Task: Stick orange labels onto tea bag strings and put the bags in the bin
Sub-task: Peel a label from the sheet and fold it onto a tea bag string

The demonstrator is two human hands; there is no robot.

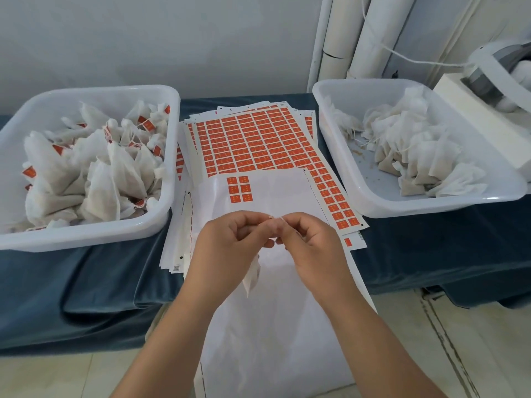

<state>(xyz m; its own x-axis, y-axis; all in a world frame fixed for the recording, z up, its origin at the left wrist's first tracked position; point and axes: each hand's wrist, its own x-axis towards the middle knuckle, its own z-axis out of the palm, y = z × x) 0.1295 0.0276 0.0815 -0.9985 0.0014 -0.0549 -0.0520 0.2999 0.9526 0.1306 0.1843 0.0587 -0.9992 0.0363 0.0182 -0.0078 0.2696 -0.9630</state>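
In the head view, the left hand (227, 248) and right hand (313, 248) meet near the middle, above the near end of the top sheet (281, 191). The curled fingers (258, 225) of both hands are pressed tip to tip, pinching a thin white string (277, 217) between them. Whether a label is already on it is too small to tell. One bag (253, 275) hangs below the left palm, partly hidden by that hand. The top sheet is nearly bare backing, with six orange labels (240, 189) left near its far left corner. Under it, fanned sheets (258, 139) full of orange labels spread toward the far side of the bench (86, 282), which is draped in dark blue cloth. The left bin (86, 238), white plastic, holds a heap of bags (100, 173), many with orange tags on their strings. The right bin (431, 209) holds plain bags (416, 150) with loose white strings, piled toward its right side. White pipes (370, 35) stand against the far wall behind the right bin, and a white machine (488, 110) sits at the far right edge.
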